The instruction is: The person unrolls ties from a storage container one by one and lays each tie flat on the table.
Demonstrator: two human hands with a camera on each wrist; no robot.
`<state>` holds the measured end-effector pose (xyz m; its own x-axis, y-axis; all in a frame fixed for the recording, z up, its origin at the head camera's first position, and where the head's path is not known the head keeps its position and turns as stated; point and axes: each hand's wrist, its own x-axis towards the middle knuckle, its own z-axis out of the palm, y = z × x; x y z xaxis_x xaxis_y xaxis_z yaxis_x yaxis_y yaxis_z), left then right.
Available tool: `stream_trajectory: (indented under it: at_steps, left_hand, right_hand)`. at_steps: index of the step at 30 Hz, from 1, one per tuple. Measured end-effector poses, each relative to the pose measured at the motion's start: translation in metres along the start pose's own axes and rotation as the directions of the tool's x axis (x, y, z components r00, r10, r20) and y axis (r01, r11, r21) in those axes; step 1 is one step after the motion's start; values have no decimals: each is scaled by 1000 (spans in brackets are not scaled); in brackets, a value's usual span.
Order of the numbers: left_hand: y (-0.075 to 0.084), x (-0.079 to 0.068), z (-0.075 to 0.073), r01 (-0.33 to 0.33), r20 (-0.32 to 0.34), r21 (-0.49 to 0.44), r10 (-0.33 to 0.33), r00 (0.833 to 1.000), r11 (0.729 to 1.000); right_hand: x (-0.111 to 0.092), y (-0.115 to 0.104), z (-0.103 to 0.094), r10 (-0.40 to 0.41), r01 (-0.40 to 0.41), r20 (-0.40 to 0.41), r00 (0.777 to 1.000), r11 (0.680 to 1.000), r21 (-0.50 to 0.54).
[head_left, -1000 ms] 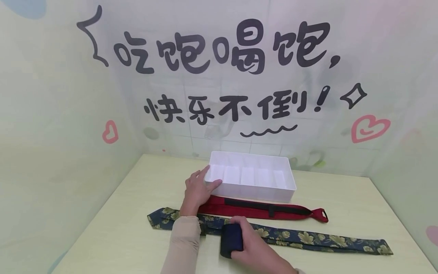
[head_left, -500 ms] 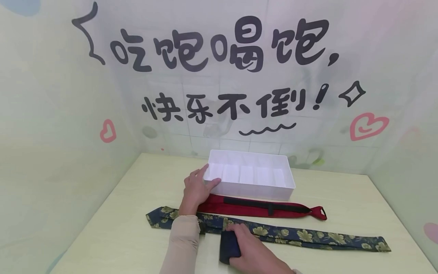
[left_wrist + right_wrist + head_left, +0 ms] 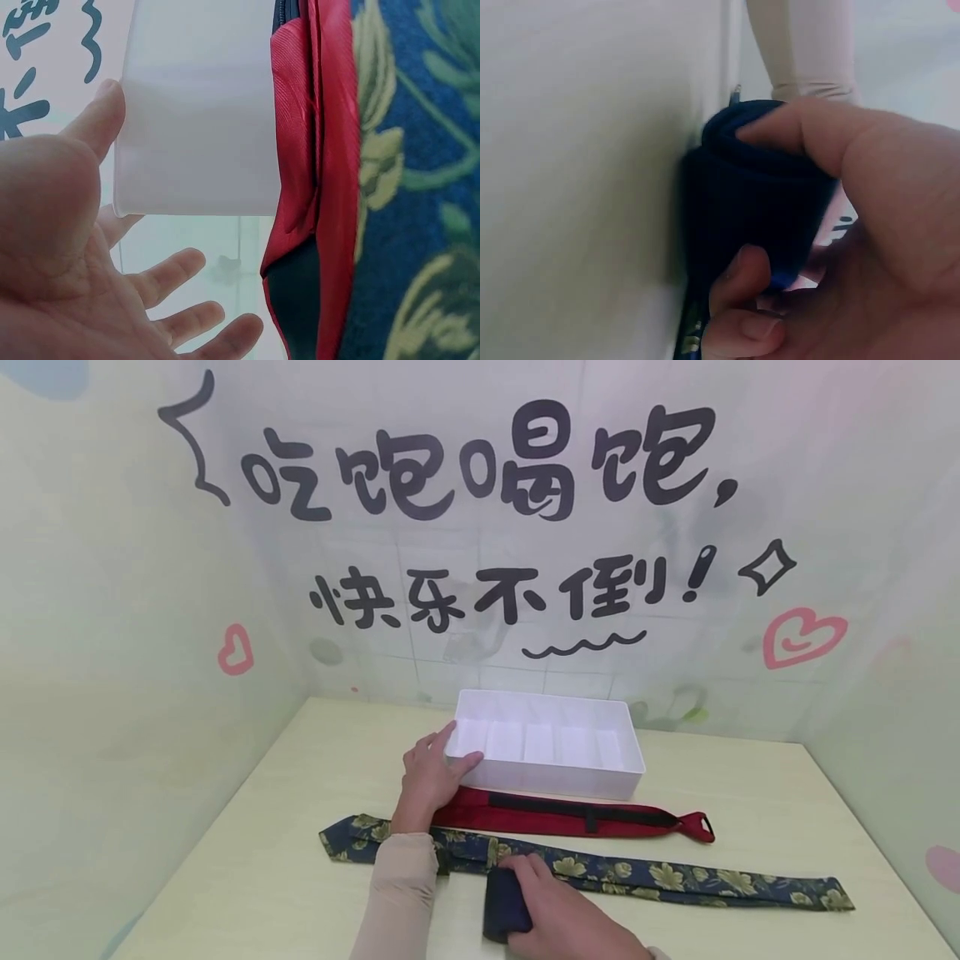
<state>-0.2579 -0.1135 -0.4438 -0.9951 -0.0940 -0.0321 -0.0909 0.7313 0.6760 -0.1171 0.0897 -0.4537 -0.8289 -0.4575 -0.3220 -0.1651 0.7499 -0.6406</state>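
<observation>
My left hand rests at the near left corner of a white divided box, thumb touching the front rim. In the left wrist view its other fingers are spread, mostly beyond the box. My right hand grips a rolled-up dark navy necktie in front of the flowered tie. In the right wrist view the thumb presses into the top of the roll, fingers around its side. A red zip necktie and a navy tie with gold flowers lie flat below the box.
The pale wooden table meets a printed wall sheet at the back, close behind the box. Sheet walls also stand at left and right. The left forearm crosses over the flowered tie.
My right hand has shifted slightly nearer with the rolled necktie, which now tilts a little. The left hand keeps its place at the box corner. The head view moved slightly.
</observation>
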Motion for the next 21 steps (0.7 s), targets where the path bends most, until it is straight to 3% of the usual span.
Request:
stream_trajectory:
  at_steps: [10,15,21]
  left_hand:
    - [1,1,1,-6,1,9,6,1000,1000]
    - [4,0,-1,-6,0,12,6,1000,1000]
    - [20,-13,-19,-42,-59,-15,41,997,999]
  right_hand:
    - [-12,-3,-15,-45,45,-13,999,998,52]
    - [-12,-4,-18,-72,71,-53,996,997,-7]
    - [-11,-4,-18,-52,51,-56,997,999,-15]
